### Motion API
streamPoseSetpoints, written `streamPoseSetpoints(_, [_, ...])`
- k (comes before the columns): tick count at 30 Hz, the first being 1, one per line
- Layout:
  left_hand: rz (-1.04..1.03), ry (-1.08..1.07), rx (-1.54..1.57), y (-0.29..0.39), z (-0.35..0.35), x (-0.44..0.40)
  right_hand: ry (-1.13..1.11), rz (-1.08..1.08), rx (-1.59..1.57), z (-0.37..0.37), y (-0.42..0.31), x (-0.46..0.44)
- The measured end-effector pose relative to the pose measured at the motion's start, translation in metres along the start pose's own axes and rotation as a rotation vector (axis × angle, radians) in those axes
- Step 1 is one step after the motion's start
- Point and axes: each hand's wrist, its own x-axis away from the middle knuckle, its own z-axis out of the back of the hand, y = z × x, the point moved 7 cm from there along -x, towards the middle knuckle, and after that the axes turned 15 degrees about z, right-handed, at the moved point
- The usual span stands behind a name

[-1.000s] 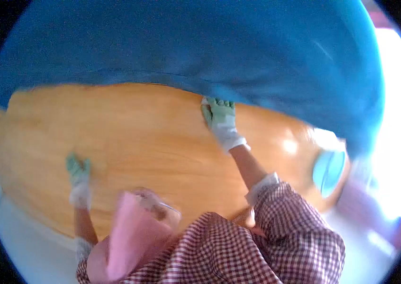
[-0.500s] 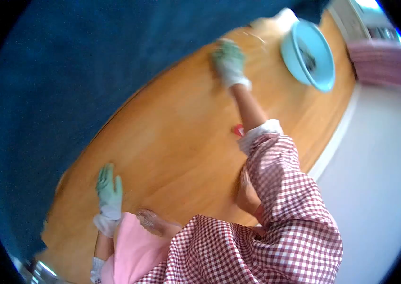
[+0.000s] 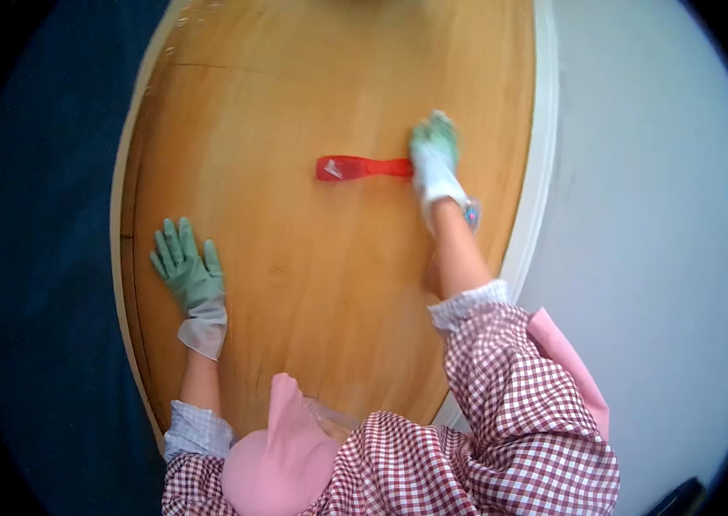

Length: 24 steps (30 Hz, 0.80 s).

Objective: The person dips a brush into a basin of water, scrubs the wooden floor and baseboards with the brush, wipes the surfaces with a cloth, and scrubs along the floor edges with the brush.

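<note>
My left hand (image 3: 189,273) wears a green and white rubber glove. It lies flat on the wooden floor (image 3: 295,292) near the left edge, fingers spread, holding nothing. My right hand (image 3: 435,155), gloved the same way, is farther forward on the right, pressed to the floor with its fingers curled. A small white bit shows at its fingertips, too blurred to name. A long, flat red object (image 3: 364,168) lies left of the right hand, its right end reaching the glove; I cannot tell whether they touch. A small clear object with coloured marks (image 3: 471,215) shows behind the right wrist.
A white skirting strip (image 3: 536,189) and pale wall (image 3: 630,215) run along the right. Dark blue fabric (image 3: 46,258) borders the floor on the left. Checked clothing (image 3: 433,464) and pink cloth (image 3: 282,464) fill the bottom of the view.
The view has turned, and the blue basin is out of sight. My right hand is now beside the red object, near the skirting. My left hand is flat with fingers more spread.
</note>
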Motion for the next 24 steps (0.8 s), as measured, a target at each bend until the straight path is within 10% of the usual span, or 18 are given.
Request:
streamPoseSetpoints(5, [-0.062, 0.003, 0.057, 0.001, 0.0, 0.01, -0.1, 0.142, 0.087, 0.016, -0.085, 0.055])
streamPoseSetpoints(15, [-0.131, 0.096, 0.085, -0.022, -0.008, 0.032, 0.111, -0.688, 0.158, 0.085, 0.131, 0.354])
streamPoseSetpoints(20, [-0.179, 0.088, 0.1, -0.026, -0.009, 0.04, 0.401, -0.604, -0.08, 0.078, 0.163, 0.262])
streamPoseSetpoints(24, [-0.194, 0.041, 0.085, -0.03, -0.009, 0.039, 0.167, -0.375, 0.119, 0.093, 0.189, 0.118])
